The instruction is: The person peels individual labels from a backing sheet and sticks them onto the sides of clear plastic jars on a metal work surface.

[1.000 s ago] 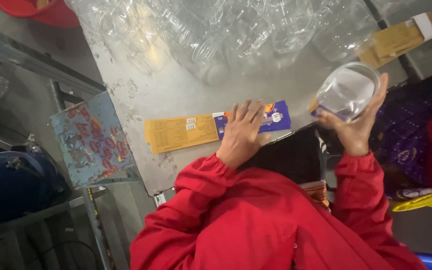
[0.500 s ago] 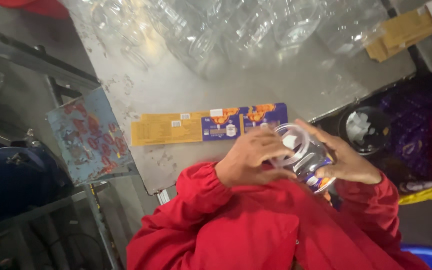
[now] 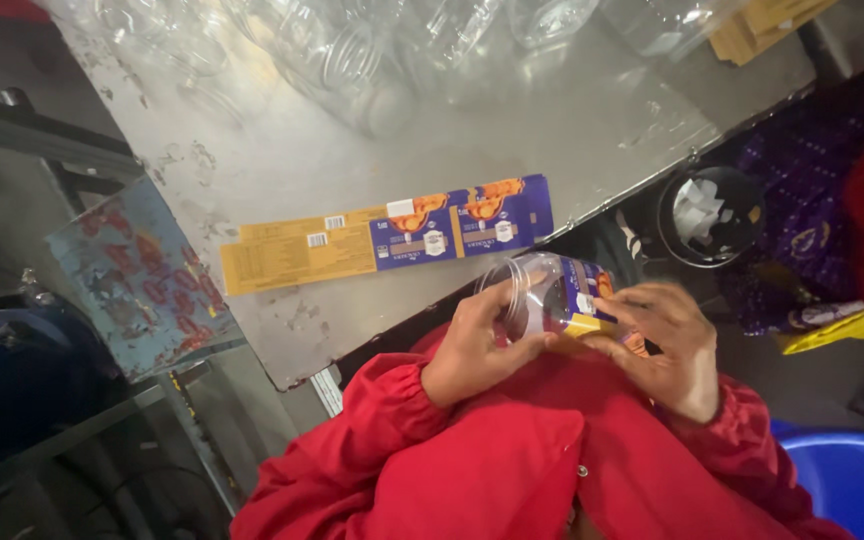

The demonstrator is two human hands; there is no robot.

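Note:
A clear plastic jar [image 3: 542,295] lies on its side over my lap, just below the metal table's [image 3: 552,140] near edge. My left hand [image 3: 477,345] grips its open mouth end. My right hand [image 3: 667,345] presses a blue and yellow label [image 3: 589,300] around the jar's body. Both my sleeves are red. A stack of flat yellow and blue labels [image 3: 382,238] lies on the table just beyond my hands.
Several empty clear jars [image 3: 352,50] crowd the far side of the table. A round dark bin holding paper scraps [image 3: 709,213] sits to the right, a blue tub [image 3: 847,480] at bottom right, a worn painted panel [image 3: 137,275] at left.
My right hand brought the jar down from table height to my lap. My left hand left the label stack and took the jar's mouth. A label now wraps the jar.

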